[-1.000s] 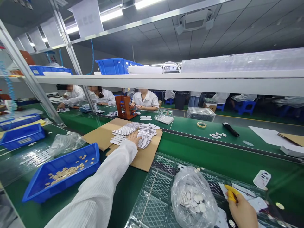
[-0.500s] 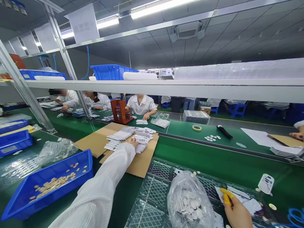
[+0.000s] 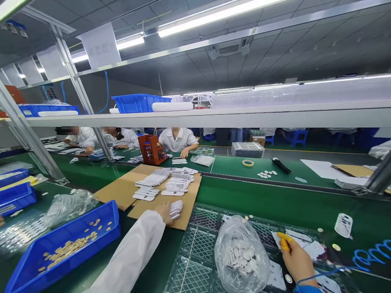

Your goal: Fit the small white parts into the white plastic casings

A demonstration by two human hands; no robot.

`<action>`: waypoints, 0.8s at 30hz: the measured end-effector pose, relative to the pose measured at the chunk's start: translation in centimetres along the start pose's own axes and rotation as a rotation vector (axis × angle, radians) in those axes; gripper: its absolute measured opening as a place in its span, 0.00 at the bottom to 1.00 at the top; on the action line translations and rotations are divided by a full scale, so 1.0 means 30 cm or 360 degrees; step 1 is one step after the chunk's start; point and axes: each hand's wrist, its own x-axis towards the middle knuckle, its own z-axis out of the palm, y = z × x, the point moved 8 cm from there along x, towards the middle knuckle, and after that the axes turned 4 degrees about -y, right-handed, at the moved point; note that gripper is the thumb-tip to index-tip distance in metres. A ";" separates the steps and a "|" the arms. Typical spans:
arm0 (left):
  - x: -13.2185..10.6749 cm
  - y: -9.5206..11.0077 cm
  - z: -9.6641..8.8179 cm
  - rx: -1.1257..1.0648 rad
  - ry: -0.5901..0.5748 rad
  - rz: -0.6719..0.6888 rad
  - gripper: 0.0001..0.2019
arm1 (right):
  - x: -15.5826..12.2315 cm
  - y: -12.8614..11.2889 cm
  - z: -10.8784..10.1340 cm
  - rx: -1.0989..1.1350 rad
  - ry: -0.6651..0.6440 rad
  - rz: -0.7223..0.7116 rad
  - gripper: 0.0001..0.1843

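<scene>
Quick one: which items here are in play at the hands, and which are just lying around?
In play:
left hand, white strips, cardboard
right hand, yellow item, white cards, clear tray

Lying around:
bag of white discs
blue bin of gold discs
tape roll

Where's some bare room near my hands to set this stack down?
The widest patch is the bare green belt between the cardboard sheets and the clear plastic tray. A narrower strip runs between your left sleeve and that tray. It's crowded around your right hand, with the bag of white discs, and on the cardboard, among the white strips.
</scene>
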 end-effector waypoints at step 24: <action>-0.704 1.763 0.405 -0.2716 -0.2653 0.0357 0.21 | -0.537 0.180 -0.592 0.1978 0.0481 0.0592 0.27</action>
